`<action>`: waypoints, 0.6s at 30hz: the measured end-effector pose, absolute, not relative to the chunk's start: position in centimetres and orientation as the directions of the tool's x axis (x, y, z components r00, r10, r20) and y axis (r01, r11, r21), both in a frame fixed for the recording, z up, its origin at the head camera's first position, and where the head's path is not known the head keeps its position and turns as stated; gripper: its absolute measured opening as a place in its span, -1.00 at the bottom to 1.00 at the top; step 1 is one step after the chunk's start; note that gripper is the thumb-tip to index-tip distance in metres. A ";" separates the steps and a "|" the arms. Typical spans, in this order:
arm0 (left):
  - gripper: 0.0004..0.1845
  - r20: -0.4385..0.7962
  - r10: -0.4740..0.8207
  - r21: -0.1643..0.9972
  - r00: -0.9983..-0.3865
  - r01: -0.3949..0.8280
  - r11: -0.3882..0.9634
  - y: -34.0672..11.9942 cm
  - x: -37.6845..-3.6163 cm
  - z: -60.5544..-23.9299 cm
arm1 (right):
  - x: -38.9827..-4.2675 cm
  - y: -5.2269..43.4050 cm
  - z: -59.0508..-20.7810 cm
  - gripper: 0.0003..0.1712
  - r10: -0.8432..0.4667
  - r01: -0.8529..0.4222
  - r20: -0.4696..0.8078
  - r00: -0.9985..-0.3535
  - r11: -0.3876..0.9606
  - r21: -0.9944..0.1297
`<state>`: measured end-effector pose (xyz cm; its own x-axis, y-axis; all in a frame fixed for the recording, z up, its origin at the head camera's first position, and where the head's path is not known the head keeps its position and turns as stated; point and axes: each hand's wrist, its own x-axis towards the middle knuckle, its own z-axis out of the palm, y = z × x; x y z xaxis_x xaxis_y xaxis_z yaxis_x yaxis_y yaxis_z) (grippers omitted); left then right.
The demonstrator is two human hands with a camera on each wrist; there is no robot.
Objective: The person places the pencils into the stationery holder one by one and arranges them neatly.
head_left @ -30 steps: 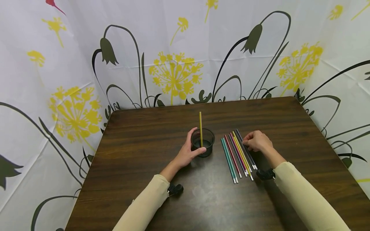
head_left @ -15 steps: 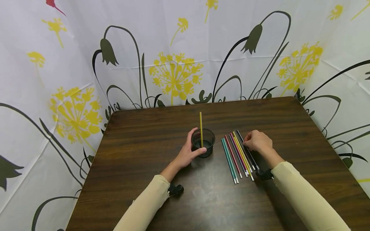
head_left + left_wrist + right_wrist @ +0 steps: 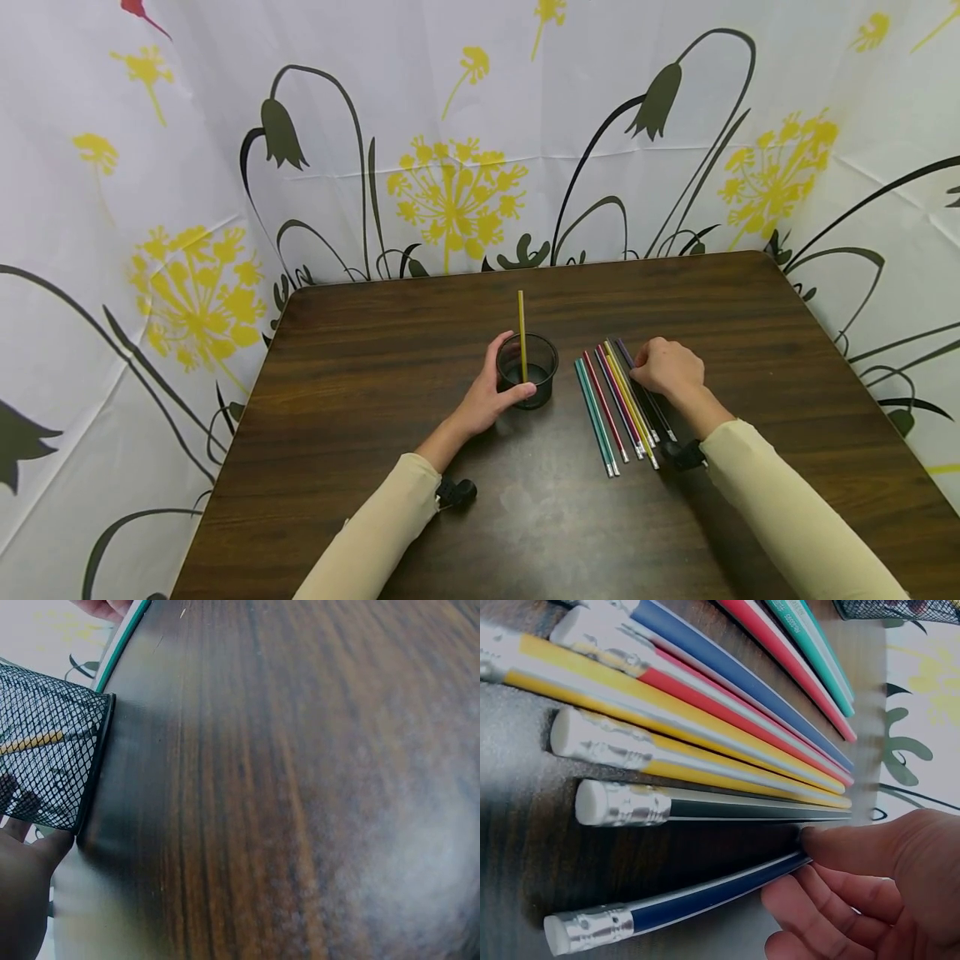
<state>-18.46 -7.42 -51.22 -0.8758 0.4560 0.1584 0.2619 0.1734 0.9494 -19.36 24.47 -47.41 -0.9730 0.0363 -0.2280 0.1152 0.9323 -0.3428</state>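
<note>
My left hand holds a black mesh pencil cup, fingers on its far left side and thumb across the front. One yellow pencil leans upright inside the cup, its stripe showing through the mesh in the left wrist view. On the right, my right hand pinches a dark blue pencil between thumb and fingers, away from its eraser end. A narrow gap parts this pencil from a black pencil beside it. Its far end is partly hidden behind the fingers in the right wrist view.
Left of the black pencil lie yellow pencils, red ones, a blue one and teal pencils, side by side with erasers toward me. All rest on the brown wooden table. Behind it hangs a flower-printed curtain.
The dark blue pencil has shifted slightly right in my right hand, and its eraser end has separated from the black pencil. My left hand and the cup stay put.
</note>
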 end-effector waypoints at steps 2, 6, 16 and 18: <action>-0.11 0.158 0.456 0.950 -0.876 0.262 0.173 -7.4 -18.5 -51.2 | -19.4 24.6 -47.4 -0.78 0.036 0.116 -0.231 -0.972 0.931 -0.346; -0.10 0.161 0.455 0.949 -0.876 0.264 0.172 -7.3 -18.5 -51.1 | -19.5 24.7 -47.2 -0.77 0.041 0.126 -0.240 -0.970 0.927 -0.353; -0.11 0.157 0.461 0.953 -0.874 0.257 0.161 -7.4 -18.3 -51.2 | -19.3 24.8 -45.7 -0.80 0.030 0.095 -0.171 -0.985 0.918 -0.384; -0.11 0.158 0.458 0.953 -0.875 0.256 0.161 -7.4 -18.4 -51.3 | -19.2 24.5 -44.9 -0.78 0.020 0.070 -0.124 -0.992 0.912 -0.405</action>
